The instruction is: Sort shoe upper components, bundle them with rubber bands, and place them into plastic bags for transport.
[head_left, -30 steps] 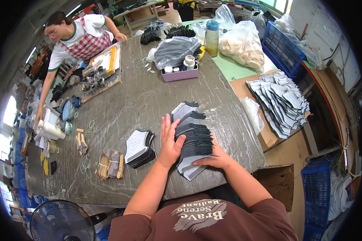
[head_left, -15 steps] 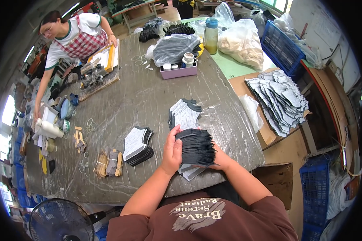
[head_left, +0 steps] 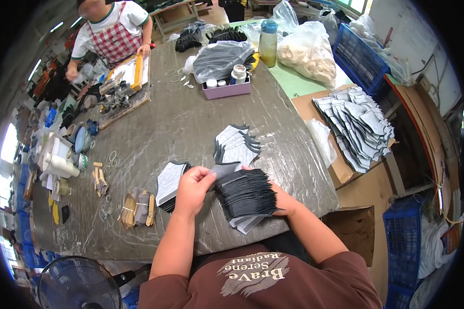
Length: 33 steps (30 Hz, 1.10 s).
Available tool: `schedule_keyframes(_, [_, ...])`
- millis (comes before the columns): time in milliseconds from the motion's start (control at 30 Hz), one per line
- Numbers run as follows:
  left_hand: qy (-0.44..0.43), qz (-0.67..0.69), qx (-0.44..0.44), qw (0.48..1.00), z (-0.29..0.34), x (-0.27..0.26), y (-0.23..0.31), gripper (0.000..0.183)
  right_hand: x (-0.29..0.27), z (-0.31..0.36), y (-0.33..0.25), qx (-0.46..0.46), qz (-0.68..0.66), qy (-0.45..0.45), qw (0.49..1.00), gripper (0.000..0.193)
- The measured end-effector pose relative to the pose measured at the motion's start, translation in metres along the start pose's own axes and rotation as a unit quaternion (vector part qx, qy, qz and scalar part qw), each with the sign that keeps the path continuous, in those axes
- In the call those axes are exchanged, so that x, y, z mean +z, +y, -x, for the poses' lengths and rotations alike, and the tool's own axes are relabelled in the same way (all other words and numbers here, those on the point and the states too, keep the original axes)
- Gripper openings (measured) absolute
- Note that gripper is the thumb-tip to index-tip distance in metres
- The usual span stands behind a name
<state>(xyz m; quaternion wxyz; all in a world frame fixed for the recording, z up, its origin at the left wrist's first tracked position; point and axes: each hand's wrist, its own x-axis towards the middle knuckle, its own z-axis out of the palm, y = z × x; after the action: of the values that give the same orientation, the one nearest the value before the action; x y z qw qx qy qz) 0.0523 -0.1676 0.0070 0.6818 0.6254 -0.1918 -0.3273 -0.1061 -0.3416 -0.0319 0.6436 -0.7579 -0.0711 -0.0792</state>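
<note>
My left hand (head_left: 193, 186) pinches the edge of a single dark grey cut fabric piece (head_left: 225, 170) at the top left of a thick stack of black-edged fabric pieces (head_left: 246, 193). Around the right side of that stack curls my right hand (head_left: 283, 200), its fingers partly hidden behind it. Beyond the stack, a fanned pile of pale grey-faced pieces (head_left: 235, 143) lies on the table. Partly covered by my left hand, another neat stack of the same shape (head_left: 170, 180) rests to the left. Pale corners of pieces (head_left: 245, 225) stick out below the held stack.
Tied bundles of wooden sticks (head_left: 137, 208) and rubber bands (head_left: 106, 213) lie on the left of the table (head_left: 154, 123). A purple box (head_left: 227, 91) with jars stands far off. More cut pieces (head_left: 353, 123) heap at right. Across the table, a co-worker (head_left: 116, 36) handles a yellow-edged frame.
My left hand has moved left from the stack's side and now draws a piece at its corner. The far pile looks more spread. The co-worker has straightened and pulled an arm back.
</note>
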Motion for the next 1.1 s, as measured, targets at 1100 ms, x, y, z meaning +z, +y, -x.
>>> schedule_keyframes(1100, [-0.194, -0.05, 0.223, 0.954, -0.021, 0.012, -0.031, 0.067, 0.023, 0.044, 0.034, 0.001, 0.218, 0.074, 0.973, 0.073])
